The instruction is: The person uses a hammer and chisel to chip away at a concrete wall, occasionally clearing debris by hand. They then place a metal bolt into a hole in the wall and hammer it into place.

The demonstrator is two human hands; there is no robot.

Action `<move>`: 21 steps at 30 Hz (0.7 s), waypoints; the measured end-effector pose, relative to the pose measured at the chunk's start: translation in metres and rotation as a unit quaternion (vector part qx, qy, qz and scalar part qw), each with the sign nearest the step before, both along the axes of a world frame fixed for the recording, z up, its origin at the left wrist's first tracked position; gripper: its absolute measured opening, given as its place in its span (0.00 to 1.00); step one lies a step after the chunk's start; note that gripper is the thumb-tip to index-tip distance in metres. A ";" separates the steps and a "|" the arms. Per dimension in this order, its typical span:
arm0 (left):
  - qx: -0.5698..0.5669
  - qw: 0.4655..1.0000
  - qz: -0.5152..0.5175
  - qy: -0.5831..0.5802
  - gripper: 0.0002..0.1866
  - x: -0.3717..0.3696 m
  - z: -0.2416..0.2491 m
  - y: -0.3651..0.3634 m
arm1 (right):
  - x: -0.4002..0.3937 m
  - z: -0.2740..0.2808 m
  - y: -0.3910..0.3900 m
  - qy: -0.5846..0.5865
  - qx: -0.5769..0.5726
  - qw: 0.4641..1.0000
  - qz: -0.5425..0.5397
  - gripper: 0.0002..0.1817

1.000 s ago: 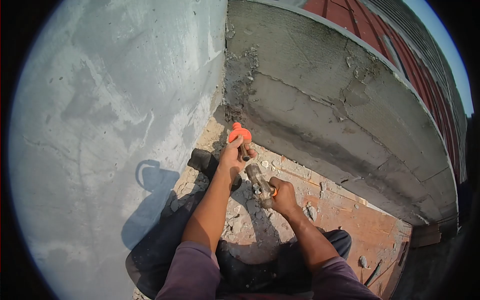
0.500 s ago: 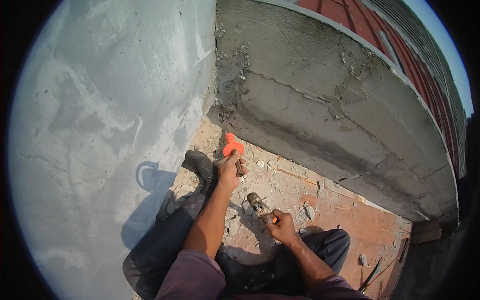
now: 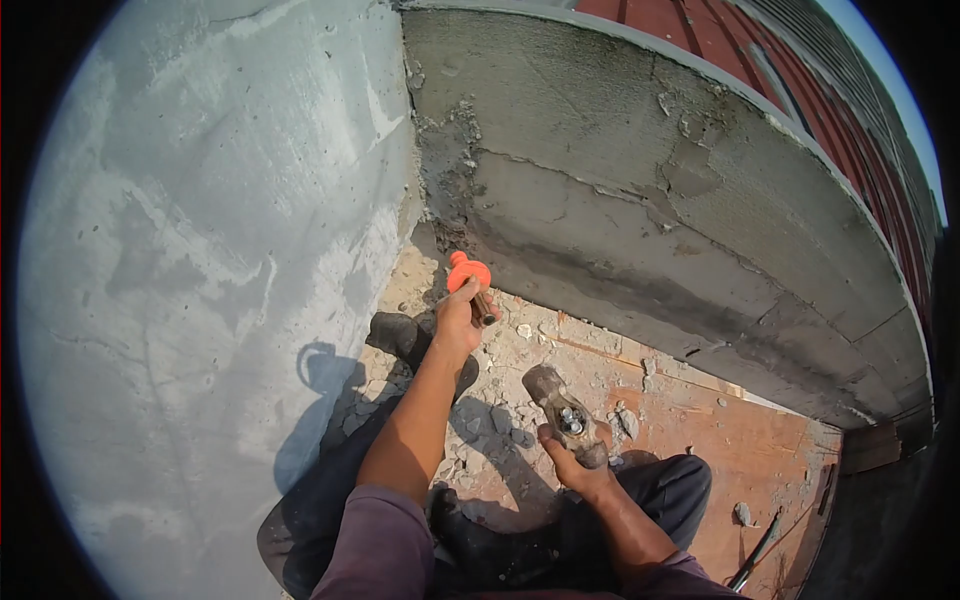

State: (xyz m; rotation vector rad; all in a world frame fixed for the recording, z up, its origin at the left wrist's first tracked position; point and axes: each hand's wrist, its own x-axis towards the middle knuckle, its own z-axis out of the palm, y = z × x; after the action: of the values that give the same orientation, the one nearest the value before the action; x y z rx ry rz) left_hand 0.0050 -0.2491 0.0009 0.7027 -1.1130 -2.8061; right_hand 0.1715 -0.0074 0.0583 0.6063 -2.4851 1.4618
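Note:
My left hand [image 3: 458,322] is wrapped round a chisel with an orange hand guard [image 3: 469,273]. Its bare metal end [image 3: 485,316] sticks out toward me, and the guard side faces the corner where the two walls meet. The working tip is hard to make out. In my right hand [image 3: 572,472] is a hammer, its worn metal head [image 3: 568,416] tilted up and left, apart from the chisel. The fingers hide most of its handle. Chipped, rough concrete [image 3: 450,165] runs down the wall corner beyond the chisel.
A smooth grey wall [image 3: 220,200] rises on the left, a low concrete wall [image 3: 640,250] on the right. Broken rubble [image 3: 480,440] covers the floor near my boot [image 3: 395,335]. Reddish boarding [image 3: 700,450] lies at right, with a dark rod [image 3: 757,550]. Red metal roofing [image 3: 680,40] shows beyond.
The hammer has swung up nearer to me and turned, so its head looks larger. My left hand keeps the chisel near the corner, tilted slightly differently. The view has shifted a little.

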 end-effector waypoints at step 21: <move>0.090 0.995 0.015 0.025 0.13 -0.010 0.004 0.004 | -0.062 -0.014 -0.040 0.047 -0.097 0.994 -0.023 0.14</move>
State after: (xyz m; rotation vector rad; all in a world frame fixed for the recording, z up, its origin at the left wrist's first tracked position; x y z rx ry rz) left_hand -0.0049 -0.2447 0.0048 0.6522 -0.8408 -2.9062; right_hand 0.1092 -0.0477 0.0443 0.5632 -2.2382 1.5928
